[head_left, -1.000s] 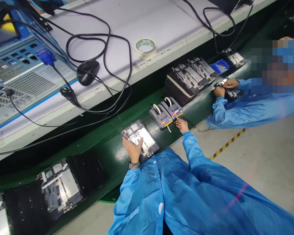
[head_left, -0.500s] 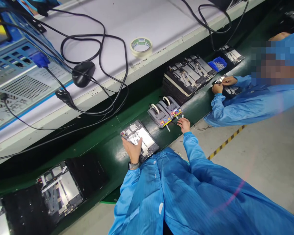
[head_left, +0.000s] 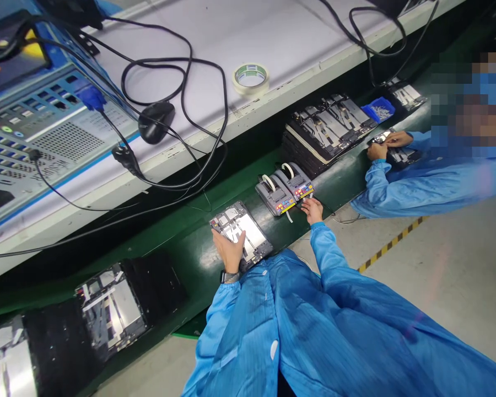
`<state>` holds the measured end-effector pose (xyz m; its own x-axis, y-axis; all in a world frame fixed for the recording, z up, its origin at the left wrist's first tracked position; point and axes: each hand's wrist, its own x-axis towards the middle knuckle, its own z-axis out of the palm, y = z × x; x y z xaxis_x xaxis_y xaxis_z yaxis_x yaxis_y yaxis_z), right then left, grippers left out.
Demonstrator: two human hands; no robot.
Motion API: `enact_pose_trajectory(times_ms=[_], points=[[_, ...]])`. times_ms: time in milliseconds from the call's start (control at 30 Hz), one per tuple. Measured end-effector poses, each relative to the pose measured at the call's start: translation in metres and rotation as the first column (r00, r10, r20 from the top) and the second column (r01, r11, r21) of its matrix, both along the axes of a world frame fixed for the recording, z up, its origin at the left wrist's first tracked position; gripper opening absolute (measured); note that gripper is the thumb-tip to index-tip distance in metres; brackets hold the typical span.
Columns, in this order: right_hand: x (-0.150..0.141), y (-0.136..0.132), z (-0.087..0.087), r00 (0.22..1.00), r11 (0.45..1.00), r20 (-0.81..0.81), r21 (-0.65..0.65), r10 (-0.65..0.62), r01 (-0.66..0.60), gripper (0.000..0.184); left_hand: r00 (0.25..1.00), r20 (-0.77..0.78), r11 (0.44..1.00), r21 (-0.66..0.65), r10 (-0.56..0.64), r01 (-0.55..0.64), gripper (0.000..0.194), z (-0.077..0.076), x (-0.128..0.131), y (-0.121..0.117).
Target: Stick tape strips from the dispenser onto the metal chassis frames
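Note:
My left hand (head_left: 230,249) grips the lower left edge of an opened tablet (head_left: 253,234), thumb over its bright metal battery area and fingers along the side. The tablet lies on the green bench, close to my blue coat. To its right stand two grey automatic tape dispensers, a left one (head_left: 275,198) and a right one (head_left: 301,182), each with a roll of white tape and lit buttons. My right hand (head_left: 313,210) is at the front of the right dispenser, fingers pinched on a short white tape strip (head_left: 311,196). Another tape strip (head_left: 289,217) hangs from the left dispenser.
A stack of opened tablets (head_left: 330,129) and a blue bin of small parts (head_left: 379,110) sit farther right. A co-worker's hands (head_left: 386,144) handle another device there. More opened tablets (head_left: 113,309) lie at left. The white shelf (head_left: 215,33) holds tape, a mouse and cables.
My right hand has moved slightly in toward the front of the right dispenser. My left hand stays on the tablet. The whole view has shifted a little to the right.

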<state>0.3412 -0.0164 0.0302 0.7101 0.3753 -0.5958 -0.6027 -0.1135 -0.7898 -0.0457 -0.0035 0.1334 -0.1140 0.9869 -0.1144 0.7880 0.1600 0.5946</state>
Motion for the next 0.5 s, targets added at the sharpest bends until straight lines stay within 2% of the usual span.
enact_pose_trajectory(times_ms=[100,367,500], points=[[-0.0016,0.0023,0.0002,1.000,1.000,0.007,0.008,-0.006,0.006,0.032,1.000,0.000,1.000,0.003,0.003,-0.003,0.132,-0.0004,-0.0003,-0.0003],[-0.0025,0.0081,-0.0036,0.995,0.991,0.070,-0.103,-0.078,0.084,0.047,1.000,0.004,1.000,0.002,0.011,-0.011,0.130,-0.0003,0.0005,0.0001],[-0.0088,0.0099,0.0044,0.982,0.985,0.161,-0.121,-0.102,0.122,0.050,1.000,-0.012,1.000,0.003,0.009,-0.009,0.128,0.0024,0.0021,-0.0006]])
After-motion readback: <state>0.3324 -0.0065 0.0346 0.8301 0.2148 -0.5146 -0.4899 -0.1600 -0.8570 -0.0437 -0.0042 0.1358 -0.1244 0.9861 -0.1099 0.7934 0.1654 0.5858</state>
